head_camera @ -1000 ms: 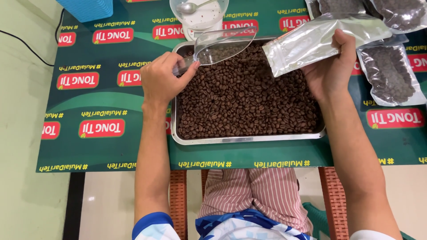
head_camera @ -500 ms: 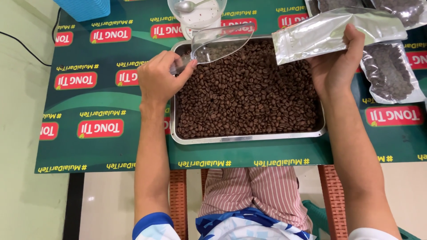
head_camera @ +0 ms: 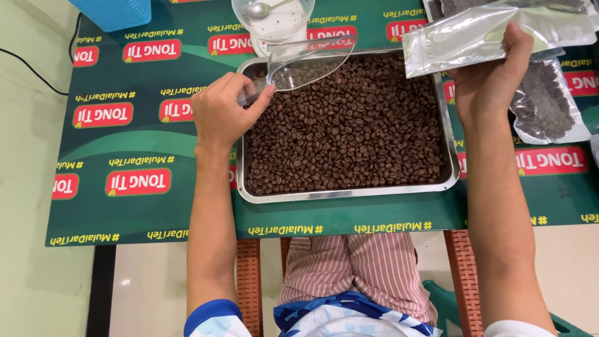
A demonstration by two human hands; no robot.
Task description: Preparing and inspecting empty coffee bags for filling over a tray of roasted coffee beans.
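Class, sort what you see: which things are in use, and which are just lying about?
In use: left hand holding scoop; right hand holding pouch; tray of beans.
Lying about: cup with spoon; filled bag; blue box.

Filled pouch (head_camera: pixel 544 103) — half hidden, jar (head_camera: pixel 272 19) cropped

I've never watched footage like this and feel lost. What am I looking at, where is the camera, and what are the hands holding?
The camera sits on a person's head and looks down at their own two bare hands; no machine is involved. On a green printed table cover lies a metal tray full of brown coffee beans. The left hand holds a clear plastic scoop over the tray. The right hand holds up a silvery pouch. Beside the tray lies a clear bag of beans, and behind it stands a clear container with a spoon.
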